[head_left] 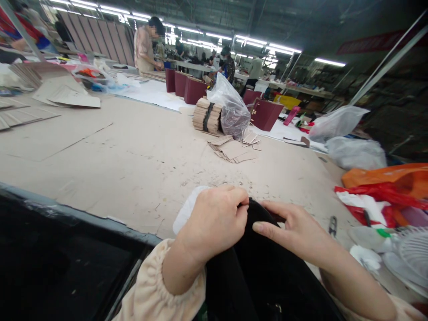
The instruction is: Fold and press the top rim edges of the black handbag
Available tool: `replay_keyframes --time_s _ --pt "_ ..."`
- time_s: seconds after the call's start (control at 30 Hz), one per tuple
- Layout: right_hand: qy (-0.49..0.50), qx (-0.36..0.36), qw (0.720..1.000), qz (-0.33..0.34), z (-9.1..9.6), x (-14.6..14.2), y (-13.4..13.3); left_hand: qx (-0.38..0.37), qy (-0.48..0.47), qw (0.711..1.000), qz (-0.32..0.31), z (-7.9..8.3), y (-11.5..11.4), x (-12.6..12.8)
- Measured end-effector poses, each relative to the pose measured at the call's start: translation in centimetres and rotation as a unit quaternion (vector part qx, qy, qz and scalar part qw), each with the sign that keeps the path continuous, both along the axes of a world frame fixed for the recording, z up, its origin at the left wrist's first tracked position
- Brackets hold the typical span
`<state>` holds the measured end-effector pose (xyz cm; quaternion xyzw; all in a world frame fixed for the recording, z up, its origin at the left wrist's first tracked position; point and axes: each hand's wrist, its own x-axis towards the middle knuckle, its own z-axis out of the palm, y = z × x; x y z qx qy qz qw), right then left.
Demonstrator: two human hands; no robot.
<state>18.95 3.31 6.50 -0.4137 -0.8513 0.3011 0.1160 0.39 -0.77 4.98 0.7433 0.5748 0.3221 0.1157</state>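
Note:
My left hand (214, 223) is curled into a fist and pinches the top edge of a black bag-like thing (257, 276) at the table's near edge. A white piece (187, 209) shows just behind that fist. My right hand (294, 232) rests on the same black thing from the right, fingers bent over its top and thumb pointing left toward the left hand. The two hands almost touch. The lower part of the black thing fills the space between my forearms.
A bundled stack of cardboard pieces (206, 117) and a clear plastic bag (232, 109) stand mid-table with loose cardboard pieces (234, 149) in front. Maroon boxes (264, 113) lie behind. Orange and red bags (388, 187), small scissors (332, 225) and a white fan (411, 258) crowd the right. People work at the far end.

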Motion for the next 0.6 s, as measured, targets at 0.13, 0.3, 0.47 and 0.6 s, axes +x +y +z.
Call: replay_keyframes --time_s 0.13,0.3,0.47,0.6 --pt "0.011 0.011 1.000 -0.013 0.2 0.4 -0.2 0.001 0.010 1.000 0.002 0.1 0.0 0.1" --pt "0.005 0.060 0.998 -0.035 0.2 -0.3 0.0 0.005 0.004 1.000 0.000 0.0 0.0 -0.1" --pt "0.011 0.087 0.996 -0.008 0.2 -1.2 0.2 0.014 -0.002 1.000 0.003 0.0 0.1 -0.3" --pt "-0.043 0.147 0.988 -0.007 -0.1 -1.4 0.3 0.015 -0.005 1.000 -0.009 0.0 0.1 -0.4"
